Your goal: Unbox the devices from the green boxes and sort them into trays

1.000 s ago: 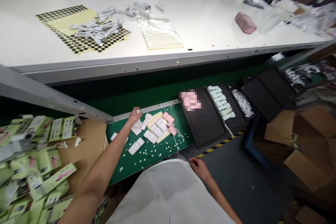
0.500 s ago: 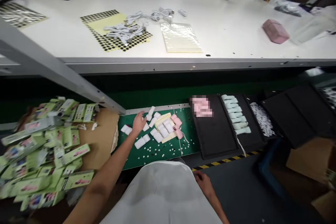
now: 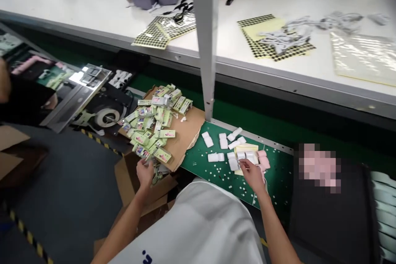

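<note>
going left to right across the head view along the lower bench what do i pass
tape roll → green-carded packages → white rectangular pieces → pink pieces → black tray → pale green pieces

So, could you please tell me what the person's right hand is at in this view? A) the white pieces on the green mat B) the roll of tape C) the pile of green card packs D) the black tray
A. The right hand has its fingers at the white pieces on the green mat, away from the green card packs.

No readable txt, blue print (image 3: 147,257) on white top (image 3: 198,227) cut off
</note>
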`<action>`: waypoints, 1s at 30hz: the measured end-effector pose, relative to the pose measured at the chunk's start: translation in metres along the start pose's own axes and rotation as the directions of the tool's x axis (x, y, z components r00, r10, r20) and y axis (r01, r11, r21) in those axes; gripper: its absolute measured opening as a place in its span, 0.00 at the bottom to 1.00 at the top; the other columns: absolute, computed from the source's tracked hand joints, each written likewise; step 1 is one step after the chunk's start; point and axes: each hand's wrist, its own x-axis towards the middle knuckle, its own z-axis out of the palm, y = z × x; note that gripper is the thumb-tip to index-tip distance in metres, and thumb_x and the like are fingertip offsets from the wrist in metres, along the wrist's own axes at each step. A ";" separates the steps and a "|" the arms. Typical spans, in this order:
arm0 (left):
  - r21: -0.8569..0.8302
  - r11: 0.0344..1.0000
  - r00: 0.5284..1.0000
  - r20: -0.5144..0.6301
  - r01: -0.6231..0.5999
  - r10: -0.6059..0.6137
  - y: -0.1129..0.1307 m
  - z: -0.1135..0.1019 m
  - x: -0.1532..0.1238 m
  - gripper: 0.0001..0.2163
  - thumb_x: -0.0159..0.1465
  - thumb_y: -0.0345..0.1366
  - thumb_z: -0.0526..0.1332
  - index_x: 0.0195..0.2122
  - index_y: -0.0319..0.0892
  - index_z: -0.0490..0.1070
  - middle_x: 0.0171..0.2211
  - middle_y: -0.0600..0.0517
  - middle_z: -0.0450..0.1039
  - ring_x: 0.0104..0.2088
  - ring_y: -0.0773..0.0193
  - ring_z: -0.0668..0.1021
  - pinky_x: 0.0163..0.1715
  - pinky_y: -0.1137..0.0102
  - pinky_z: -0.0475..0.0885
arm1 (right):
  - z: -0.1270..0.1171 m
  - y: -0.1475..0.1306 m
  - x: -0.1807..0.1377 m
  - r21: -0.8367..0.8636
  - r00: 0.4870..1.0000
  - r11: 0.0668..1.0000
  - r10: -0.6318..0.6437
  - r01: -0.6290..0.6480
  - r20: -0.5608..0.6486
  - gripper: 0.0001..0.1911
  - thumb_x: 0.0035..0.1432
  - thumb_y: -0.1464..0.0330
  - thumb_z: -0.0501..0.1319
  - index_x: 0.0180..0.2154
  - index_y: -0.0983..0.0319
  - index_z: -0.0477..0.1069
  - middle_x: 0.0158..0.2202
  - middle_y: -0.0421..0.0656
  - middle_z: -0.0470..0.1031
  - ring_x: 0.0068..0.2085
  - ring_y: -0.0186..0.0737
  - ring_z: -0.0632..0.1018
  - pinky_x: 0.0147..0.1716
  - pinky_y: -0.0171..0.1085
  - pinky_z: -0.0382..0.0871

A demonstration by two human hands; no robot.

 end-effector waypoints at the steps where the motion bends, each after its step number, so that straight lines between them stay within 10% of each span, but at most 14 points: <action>1: 0.002 0.999 0.999 -0.002 0.046 -0.046 -0.005 0.003 0.007 0.11 0.57 0.39 0.63 0.40 0.44 0.67 0.42 0.40 0.77 0.50 0.41 0.79 0.53 0.49 0.72 | 0.012 -0.014 0.006 -0.021 0.999 0.999 -0.028 0.029 0.044 0.21 0.62 0.57 0.53 0.45 0.61 0.77 0.42 0.50 0.83 0.41 0.49 0.82 0.43 0.42 0.74; 8: -0.066 0.971 0.971 0.076 0.231 -0.226 0.004 0.083 0.022 0.17 0.54 0.42 0.70 0.40 0.44 0.67 0.42 0.35 0.79 0.50 0.38 0.80 0.47 0.51 0.74 | 0.078 -0.055 -0.007 -0.073 0.955 0.996 -0.019 0.043 0.298 0.14 0.63 0.64 0.55 0.45 0.58 0.77 0.41 0.44 0.83 0.42 0.44 0.83 0.43 0.38 0.73; 14: -0.200 0.963 0.978 0.147 0.179 -0.151 0.029 0.104 0.011 0.15 0.59 0.45 0.65 0.42 0.43 0.68 0.44 0.38 0.79 0.47 0.47 0.81 0.43 0.58 0.76 | 0.041 -0.006 -0.046 -0.193 0.964 0.970 0.186 -0.149 0.189 0.13 0.62 0.66 0.55 0.42 0.60 0.77 0.40 0.47 0.84 0.44 0.49 0.83 0.45 0.41 0.74; 18: -0.308 0.951 0.925 0.367 0.023 0.096 0.059 0.094 -0.025 0.19 0.52 0.43 0.71 0.41 0.43 0.71 0.41 0.45 0.80 0.41 0.53 0.82 0.41 0.64 0.76 | 0.017 -0.032 -0.057 -0.080 0.989 0.992 0.103 -0.095 0.105 0.15 0.64 0.62 0.55 0.44 0.60 0.77 0.43 0.49 0.83 0.45 0.49 0.83 0.46 0.41 0.74; 20: -0.345 0.935 0.791 0.548 -0.081 0.270 0.081 0.085 -0.050 0.20 0.47 0.42 0.74 0.39 0.43 0.72 0.37 0.49 0.80 0.39 0.54 0.81 0.38 0.66 0.76 | 0.011 -0.073 -0.056 0.023 0.997 0.998 -0.058 0.057 0.042 0.17 0.67 0.58 0.55 0.47 0.61 0.77 0.46 0.50 0.82 0.46 0.48 0.82 0.48 0.41 0.74; 25: -0.452 0.817 0.226 0.807 -0.358 0.545 0.139 0.061 -0.101 0.19 0.53 0.46 0.72 0.40 0.43 0.71 0.33 0.55 0.75 0.34 0.61 0.76 0.34 0.70 0.72 | -0.014 -0.168 -0.036 0.102 0.902 0.898 -0.431 0.427 0.018 0.19 0.70 0.60 0.56 0.59 0.56 0.72 0.58 0.46 0.76 0.58 0.47 0.76 0.57 0.44 0.70; 30: -0.482 0.829 0.064 0.853 -0.285 0.518 0.171 0.052 -0.117 0.24 0.52 0.46 0.73 0.46 0.41 0.71 0.38 0.52 0.76 0.37 0.59 0.77 0.38 0.68 0.74 | -0.053 -0.178 -0.028 0.187 0.869 0.891 -0.447 0.413 0.211 0.17 0.68 0.61 0.59 0.56 0.55 0.76 0.52 0.44 0.81 0.50 0.46 0.81 0.48 0.41 0.75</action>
